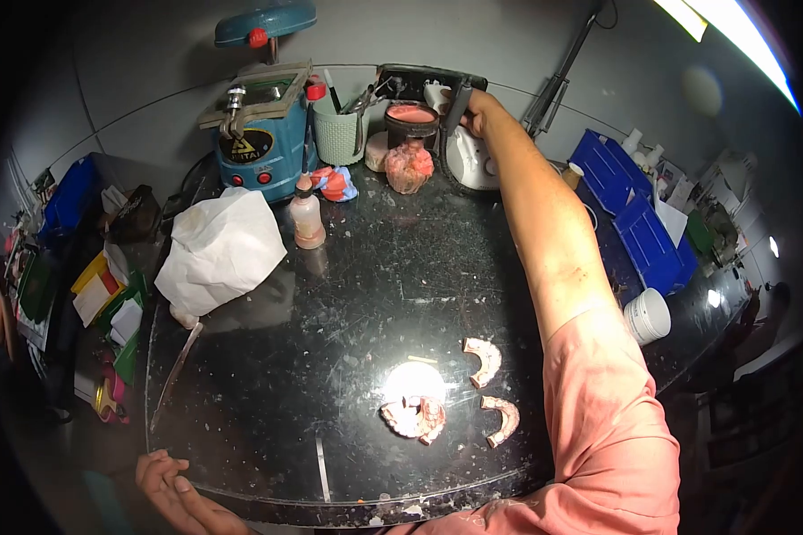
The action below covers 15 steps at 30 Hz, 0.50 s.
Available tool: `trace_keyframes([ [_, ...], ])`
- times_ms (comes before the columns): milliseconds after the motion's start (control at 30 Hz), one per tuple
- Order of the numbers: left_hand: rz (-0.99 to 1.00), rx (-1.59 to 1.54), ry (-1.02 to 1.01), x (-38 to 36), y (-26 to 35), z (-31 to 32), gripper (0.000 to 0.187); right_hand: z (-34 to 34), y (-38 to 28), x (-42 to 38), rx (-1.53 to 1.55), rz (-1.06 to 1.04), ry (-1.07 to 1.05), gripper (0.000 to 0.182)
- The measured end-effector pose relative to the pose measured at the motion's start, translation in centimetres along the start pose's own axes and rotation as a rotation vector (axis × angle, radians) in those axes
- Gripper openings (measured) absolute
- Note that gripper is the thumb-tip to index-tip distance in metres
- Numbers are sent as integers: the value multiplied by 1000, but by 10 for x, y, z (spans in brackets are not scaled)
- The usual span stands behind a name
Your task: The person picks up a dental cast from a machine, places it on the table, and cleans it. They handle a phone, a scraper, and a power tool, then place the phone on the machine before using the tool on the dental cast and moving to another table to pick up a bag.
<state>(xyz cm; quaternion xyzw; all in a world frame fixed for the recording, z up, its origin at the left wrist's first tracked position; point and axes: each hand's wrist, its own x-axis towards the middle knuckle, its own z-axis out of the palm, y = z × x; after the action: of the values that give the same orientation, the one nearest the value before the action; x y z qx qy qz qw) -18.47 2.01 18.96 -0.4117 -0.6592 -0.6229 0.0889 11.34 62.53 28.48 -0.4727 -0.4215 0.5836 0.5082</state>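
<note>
My right hand (480,109) is stretched to the back of the bench, beside the dark upright (456,107) of a white-based device (469,160). The upright hides most of its fingers, and a small white piece (435,96) shows just left of it. My left hand (183,493) rests off the bench's front left edge, loosely curled with the fingers apart and nothing in it. Under a bright spot of light lies a dental cast (414,419) with pinkish parts. Two horseshoe-shaped casts, one upper (484,362) and one lower (503,421), lie to its right.
A blue machine (263,152), a pale green holder (341,135) of tools and a dark pot (411,123) with pink material line the back. A small bottle (307,218) stands near crumpled white paper (223,250). Blue bins (642,232) and a white tub (648,316) are rightward.
</note>
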Motion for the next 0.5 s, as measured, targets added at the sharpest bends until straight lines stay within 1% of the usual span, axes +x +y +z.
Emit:
trace_keyframes([
  [67,-10,-19,-2,-1,0,0,24,2,0,-1,-4,15,4,14],
  [167,18,-1,2,0,3,3,23,1,1,-8,-44,-28,21,15],
  [367,0,-30,2,0,-1,1,24,2,0,-11,-78,-7,3,16],
  [433,8,-4,5,0,0,1,25,2,0,-12,-107,-44,34,16],
  [500,-4,-13,1,0,-1,1,25,2,0,-9,-59,-40,42,16],
])
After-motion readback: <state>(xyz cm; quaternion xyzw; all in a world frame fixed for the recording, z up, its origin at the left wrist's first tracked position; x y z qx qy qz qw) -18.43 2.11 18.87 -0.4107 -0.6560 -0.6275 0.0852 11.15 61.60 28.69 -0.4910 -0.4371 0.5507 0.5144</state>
